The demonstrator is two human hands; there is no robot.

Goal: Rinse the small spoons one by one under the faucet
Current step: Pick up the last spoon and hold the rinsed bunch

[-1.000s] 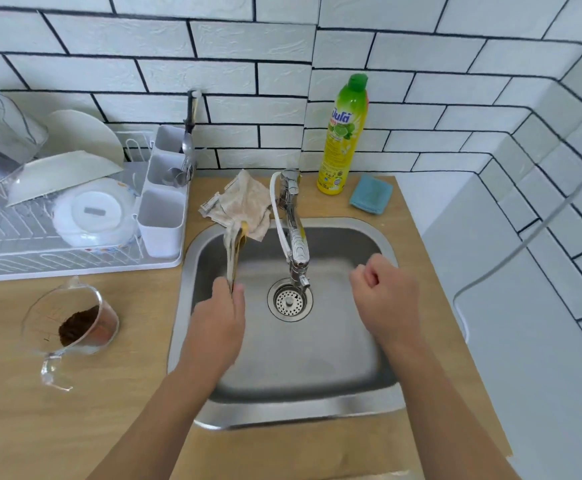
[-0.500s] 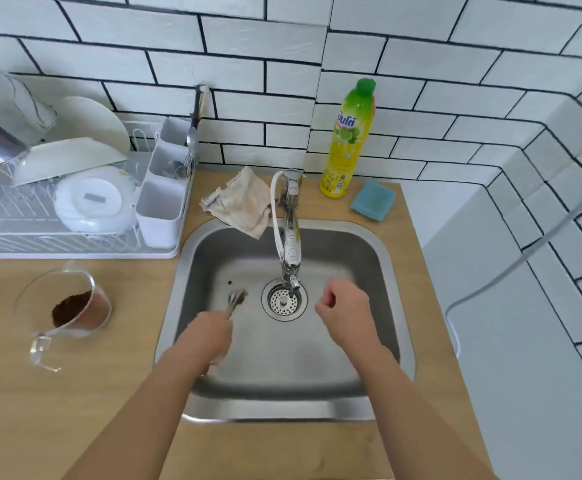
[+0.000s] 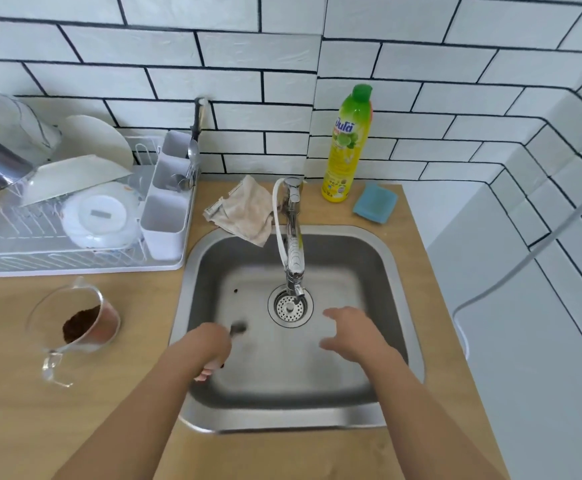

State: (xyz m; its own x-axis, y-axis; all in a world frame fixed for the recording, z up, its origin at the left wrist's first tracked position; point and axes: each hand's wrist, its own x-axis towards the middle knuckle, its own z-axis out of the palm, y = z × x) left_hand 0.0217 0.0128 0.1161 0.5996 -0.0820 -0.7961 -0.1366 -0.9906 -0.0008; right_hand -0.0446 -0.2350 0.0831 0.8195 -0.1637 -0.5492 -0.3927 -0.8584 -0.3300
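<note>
The left hand (image 3: 211, 344) is curled around a blurred spoon (image 3: 238, 328) whose bowl pokes out toward the drain (image 3: 290, 306), low inside the sink (image 3: 400, 271) at its near-left side. At far left on the wooden surface (image 3: 15, 410) a white rack (image 3: 74, 261) holds plates, a round lid and a cutlery caddy (image 3: 164, 216) with utensils standing in its far slot. Near the rack stands a clear jug (image 3: 74, 320) with brown powder in it. A beige cloth (image 3: 244, 211) drapes over the sink's far rim, just left of the faucet (image 3: 294, 244), whose spout ends above the drain. The right hand (image 3: 355, 336) hovers over the basin right of the drain, fingers spread and holding nothing. Against the tiled wall stands a yellow bottle (image 3: 346, 147), with a blue sponge (image 3: 375, 203) just to its right.
</note>
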